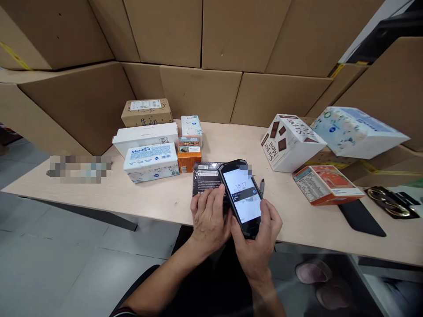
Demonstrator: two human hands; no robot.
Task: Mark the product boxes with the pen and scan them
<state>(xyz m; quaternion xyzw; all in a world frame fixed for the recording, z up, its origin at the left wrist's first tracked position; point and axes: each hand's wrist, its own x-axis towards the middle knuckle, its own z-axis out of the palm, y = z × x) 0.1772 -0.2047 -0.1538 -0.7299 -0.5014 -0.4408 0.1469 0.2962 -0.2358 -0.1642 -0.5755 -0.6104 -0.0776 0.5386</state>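
A black smartphone [243, 196] is tilted in front of me, its lit screen reading 15:17. My right hand [257, 240] grips its lower end, thumb on one side and fingers on the other. Beside and partly under the phone is a dark, shrink-wrapped box [206, 176] with small print and a barcode label. Over the near end of that box my left hand [210, 215] is closed, fingers side by side, the index fingertip by the phone's left edge. Its thumb is mostly hidden. Behind the phone, a dark pen [262, 186] lies on the table.
Left on the table [165, 200] are a Manhua tissue pack [151, 162], a white box [145, 134], a brown carton [147, 112], an orange box [189, 154] and another tissue pack [191, 127]. Right are a Su-per Meal box [287, 143], an orange-white box [327, 185] and scissors [391, 202]. Cardboard cartons [201, 92] wall the back.
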